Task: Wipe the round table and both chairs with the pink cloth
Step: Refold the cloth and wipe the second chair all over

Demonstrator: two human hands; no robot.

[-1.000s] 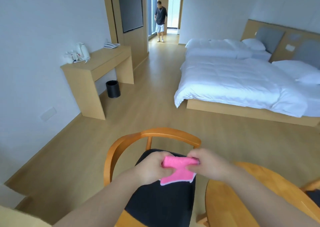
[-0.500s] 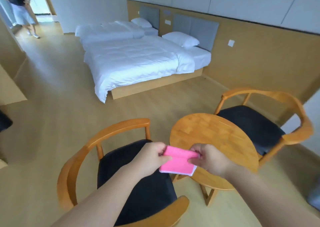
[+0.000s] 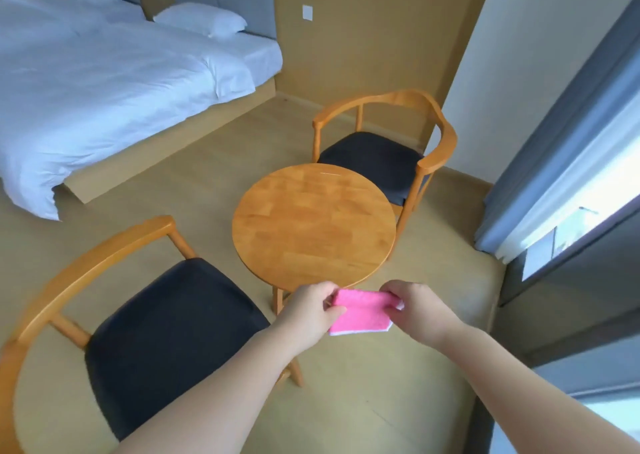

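I hold the pink cloth (image 3: 362, 311) stretched between my two hands, out in front of me and low in my view, at about 6 o'clock from the round table (image 3: 313, 225). My left hand (image 3: 311, 310) pinches the cloth's left edge, thumb underneath and fingers curled over the top. My right hand (image 3: 417, 310) pinches the right edge the same way, fingers folded tight on the fabric. The cloth is folded flat, with a thin white border showing along its bottom edge (the underside looks white). It hangs in the air just past the near rim of the table, not touching the wood.

The table is a small wooden one with a block-pattern top, standing between the two chairs. The near chair (image 3: 166, 329) sits at about 8 o'clock from the table, with a curved wooden back and a dark seat pad; my left forearm crosses over its right corner. The far chair (image 3: 377, 159) stands at about 1 o'clock from the table, of the same build, its seat edge tucked close to the tabletop.

A bed (image 3: 104, 83) with white covers and a pillow fills the 10 o'clock part of the room. A grey curtain (image 3: 561, 124) and a bright window run along the 3 o'clock side.
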